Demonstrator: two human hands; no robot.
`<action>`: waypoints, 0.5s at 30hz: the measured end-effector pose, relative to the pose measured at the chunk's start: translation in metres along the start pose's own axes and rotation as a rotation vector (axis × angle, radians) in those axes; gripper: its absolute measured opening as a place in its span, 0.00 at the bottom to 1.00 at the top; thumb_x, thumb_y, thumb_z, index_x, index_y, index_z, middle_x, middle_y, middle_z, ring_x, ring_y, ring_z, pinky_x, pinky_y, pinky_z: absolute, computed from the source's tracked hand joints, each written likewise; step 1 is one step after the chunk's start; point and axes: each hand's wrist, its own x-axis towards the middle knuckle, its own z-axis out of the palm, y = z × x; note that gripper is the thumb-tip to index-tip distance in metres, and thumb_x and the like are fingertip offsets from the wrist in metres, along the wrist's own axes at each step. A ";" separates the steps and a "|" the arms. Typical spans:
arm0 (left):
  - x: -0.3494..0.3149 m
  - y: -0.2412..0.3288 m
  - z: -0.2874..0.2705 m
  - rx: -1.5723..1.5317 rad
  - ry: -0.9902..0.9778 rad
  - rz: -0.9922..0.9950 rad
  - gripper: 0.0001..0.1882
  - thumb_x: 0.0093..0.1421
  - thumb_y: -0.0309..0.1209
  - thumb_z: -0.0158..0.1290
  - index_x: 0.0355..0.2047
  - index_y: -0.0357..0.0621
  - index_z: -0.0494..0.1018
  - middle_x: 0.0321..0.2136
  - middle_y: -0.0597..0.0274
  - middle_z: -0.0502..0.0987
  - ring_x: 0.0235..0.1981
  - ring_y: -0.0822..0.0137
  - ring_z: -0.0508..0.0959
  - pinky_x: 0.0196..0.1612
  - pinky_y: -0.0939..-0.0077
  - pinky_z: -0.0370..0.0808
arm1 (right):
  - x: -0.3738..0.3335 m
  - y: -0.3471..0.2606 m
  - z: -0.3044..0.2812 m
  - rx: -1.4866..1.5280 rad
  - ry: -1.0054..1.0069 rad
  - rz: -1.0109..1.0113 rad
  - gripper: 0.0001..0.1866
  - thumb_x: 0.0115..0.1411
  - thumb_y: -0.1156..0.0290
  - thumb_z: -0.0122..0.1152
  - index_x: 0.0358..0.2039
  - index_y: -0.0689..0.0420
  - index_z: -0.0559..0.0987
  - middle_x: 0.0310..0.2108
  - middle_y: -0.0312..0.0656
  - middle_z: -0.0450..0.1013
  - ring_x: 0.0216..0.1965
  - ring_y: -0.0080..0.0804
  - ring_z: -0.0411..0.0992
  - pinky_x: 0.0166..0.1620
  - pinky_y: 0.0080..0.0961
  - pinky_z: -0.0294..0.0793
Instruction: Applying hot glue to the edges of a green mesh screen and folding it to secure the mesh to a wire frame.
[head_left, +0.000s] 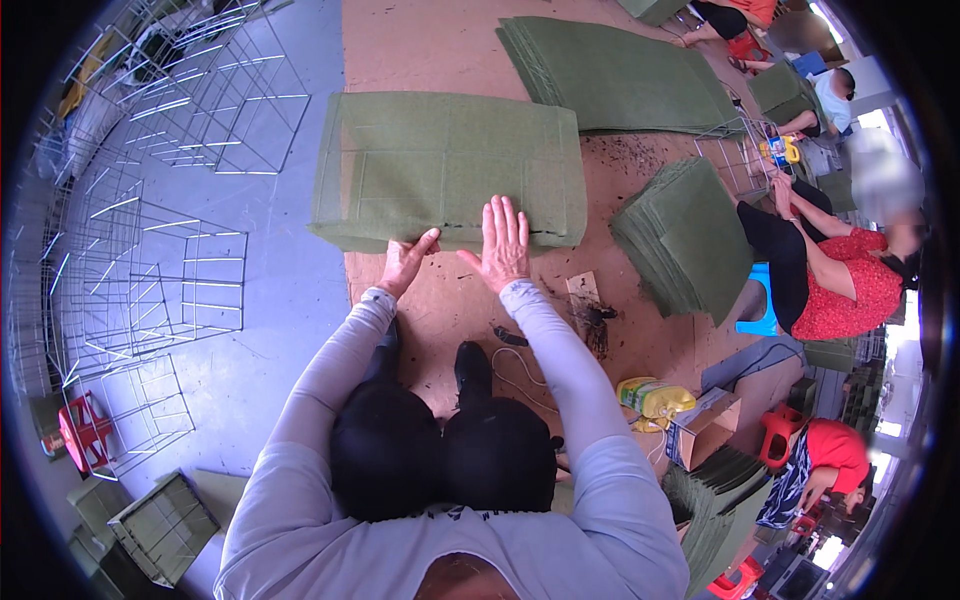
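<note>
In front of me lies a green sheet-covered box shape (460, 165), with thin straight wire lines showing faintly through its top. A dark smear runs along its near edge. My left hand (405, 264) is closed on that near edge, thumb on top and the other fingers curled, partly hidden. To its right my right hand (503, 245) lies flat on the green sheet beside the smear, fingers stretched out and holding nothing.
Bare wire frames (190, 275) stand at left. Green sheet stacks (685, 240) lie at right, with a larger stack (620, 75) behind. A yellow bottle (655, 397) and cardboard box (705, 430) sit near my right arm. Seated people (850, 280) work at right; a cord (525, 365) crosses the floor.
</note>
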 end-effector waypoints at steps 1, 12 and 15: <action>0.002 0.001 -0.002 0.019 -0.030 -0.011 0.15 0.58 0.39 0.54 0.24 0.39 0.74 0.20 0.65 0.75 0.23 0.74 0.72 0.30 0.78 0.70 | 0.000 0.004 -0.003 -0.033 -0.037 -0.014 0.53 0.52 0.33 0.43 0.63 0.62 0.43 0.65 0.51 0.40 0.67 0.42 0.36 0.65 0.45 0.34; -0.052 0.019 -0.156 -0.008 0.630 -0.004 0.24 0.59 0.48 0.50 0.42 0.39 0.73 0.37 0.62 0.74 0.38 0.71 0.73 0.40 0.76 0.70 | -0.053 0.121 0.021 1.294 0.431 1.095 0.38 0.58 0.42 0.47 0.51 0.68 0.67 0.51 0.49 0.66 0.50 0.36 0.64 0.46 0.34 0.68; -0.033 0.053 -0.163 -0.074 0.436 -0.033 0.30 0.58 0.49 0.50 0.52 0.38 0.66 0.45 0.57 0.71 0.46 0.66 0.71 0.52 0.70 0.65 | -0.045 0.094 0.016 1.267 0.375 0.974 0.34 0.59 0.43 0.48 0.48 0.64 0.71 0.48 0.45 0.67 0.48 0.34 0.65 0.50 0.37 0.64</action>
